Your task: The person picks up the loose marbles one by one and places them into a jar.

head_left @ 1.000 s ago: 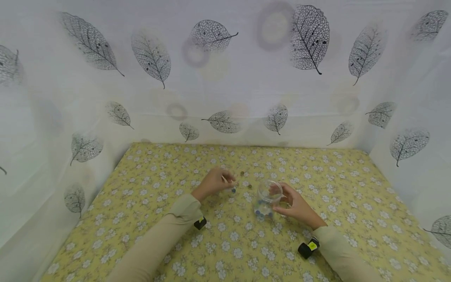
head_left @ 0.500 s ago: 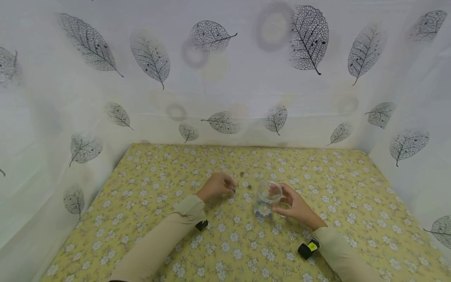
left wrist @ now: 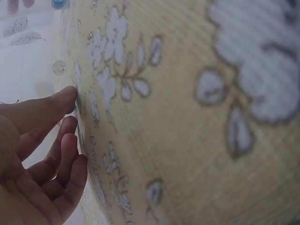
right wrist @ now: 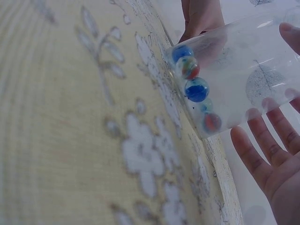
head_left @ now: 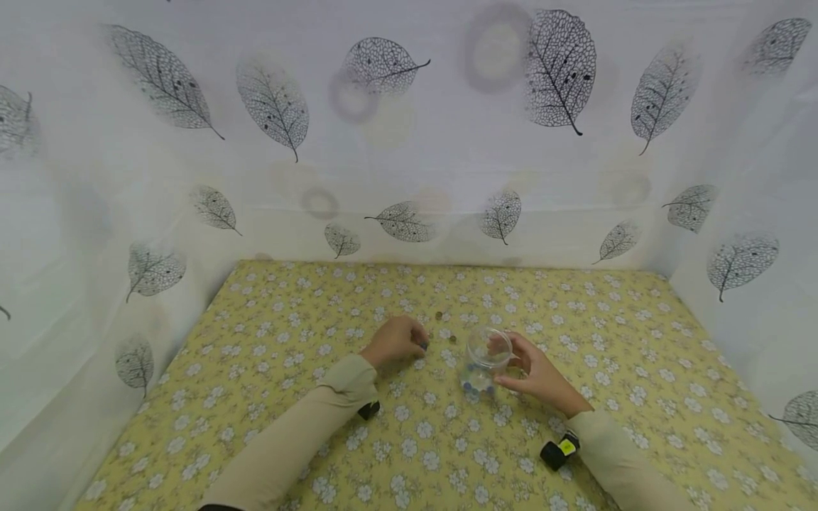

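A clear plastic cup point(head_left: 488, 353) stands on the yellow flowered cloth point(head_left: 332, 426) with several coloured marbles point(right wrist: 196, 89) in its bottom. My right hand point(head_left: 519, 363) curls round the cup from the right; the fingers point(right wrist: 262, 154) lie along its wall. Left of the cup, my left hand point(head_left: 418, 343) is down on the cloth. Its thumb and forefinger tips pinch a dark blue marble point(left wrist: 71, 109), which shows at the fingertips in the head view point(head_left: 423, 346).
Two loose marbles lie on the cloth beyond the hands, one point(head_left: 452, 339) just left of the cup, another point(head_left: 438, 314) farther back. White leaf-print curtain point(head_left: 409, 177) walls the table on three sides. A black camera sits on each wrist.
My left hand has dropped toward me and closed its fingertips on the dark blue marble that lay just beside them. The right hand and the cup have stayed put.
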The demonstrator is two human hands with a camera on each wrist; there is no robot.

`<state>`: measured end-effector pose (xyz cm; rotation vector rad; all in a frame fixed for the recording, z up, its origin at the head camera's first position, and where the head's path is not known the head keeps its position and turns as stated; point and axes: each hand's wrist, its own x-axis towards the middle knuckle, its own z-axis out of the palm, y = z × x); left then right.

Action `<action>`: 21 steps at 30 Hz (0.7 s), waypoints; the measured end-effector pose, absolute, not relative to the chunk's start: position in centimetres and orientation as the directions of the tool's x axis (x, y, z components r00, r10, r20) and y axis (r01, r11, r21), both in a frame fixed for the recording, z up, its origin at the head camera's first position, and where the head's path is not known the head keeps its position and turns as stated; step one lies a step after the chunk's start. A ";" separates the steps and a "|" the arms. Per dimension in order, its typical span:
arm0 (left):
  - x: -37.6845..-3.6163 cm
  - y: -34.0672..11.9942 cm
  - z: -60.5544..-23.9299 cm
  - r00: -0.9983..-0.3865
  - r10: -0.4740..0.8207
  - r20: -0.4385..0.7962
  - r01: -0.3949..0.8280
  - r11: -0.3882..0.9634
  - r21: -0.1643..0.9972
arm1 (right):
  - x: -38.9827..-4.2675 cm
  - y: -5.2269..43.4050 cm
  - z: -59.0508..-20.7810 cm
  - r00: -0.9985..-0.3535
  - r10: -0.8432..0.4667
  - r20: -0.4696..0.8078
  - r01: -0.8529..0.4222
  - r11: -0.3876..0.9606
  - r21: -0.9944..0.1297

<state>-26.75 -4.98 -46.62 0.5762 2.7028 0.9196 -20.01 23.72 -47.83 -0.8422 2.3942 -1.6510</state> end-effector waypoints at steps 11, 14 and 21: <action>-26.9 -5.0 -47.0 -0.893 0.446 -0.065 0.310 0.712 0.630 | -20.0 23.7 -47.6 -0.841 -0.500 0.208 -0.371 0.252 -0.894; -26.9 -4.9 -46.9 -0.895 0.440 -0.066 0.305 0.715 0.629 | -20.0 23.7 -47.5 -0.840 -0.501 0.209 -0.371 0.249 -0.895; -26.9 -5.0 -46.9 -0.896 0.438 -0.076 0.286 0.697 0.657 | -20.0 23.8 -47.6 -0.840 -0.500 0.208 -0.369 0.247 -0.896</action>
